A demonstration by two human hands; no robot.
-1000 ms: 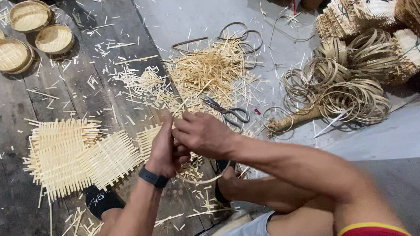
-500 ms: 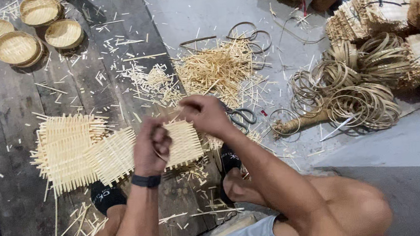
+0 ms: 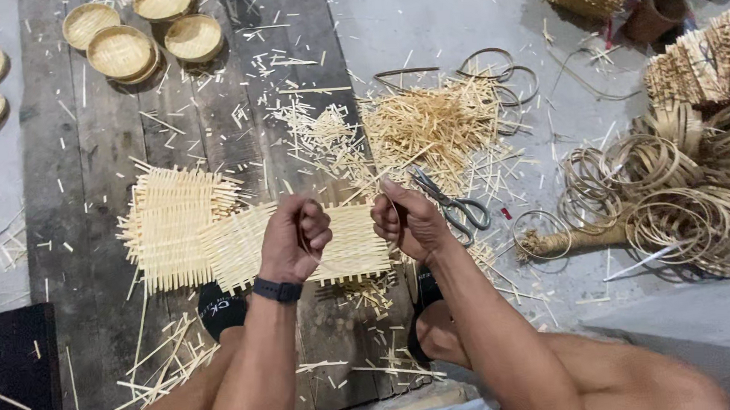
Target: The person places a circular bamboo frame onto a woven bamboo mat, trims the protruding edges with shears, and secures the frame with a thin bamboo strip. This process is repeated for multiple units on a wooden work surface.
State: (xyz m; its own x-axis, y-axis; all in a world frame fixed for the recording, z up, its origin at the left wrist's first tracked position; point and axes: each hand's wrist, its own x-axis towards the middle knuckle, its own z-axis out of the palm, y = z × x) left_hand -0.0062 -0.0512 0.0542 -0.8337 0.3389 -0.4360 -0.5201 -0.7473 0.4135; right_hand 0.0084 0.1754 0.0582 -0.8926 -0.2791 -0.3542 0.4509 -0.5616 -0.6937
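Low in the frame, the left hand (image 3: 296,238) and the right hand (image 3: 406,221) are both closed into fists, each gripping an end of a thin strip that is hard to make out, just above a woven bamboo mat (image 3: 346,242) at centre frame. The strip could snap or slip if it is bent too sharply, and its splintery edge could cut a finger. The scissors (image 3: 453,205) lie just right of the right hand, blades near the wrist. Farther off, no packages, labels or signs show; round woven trays (image 3: 119,51) sit at upper left.
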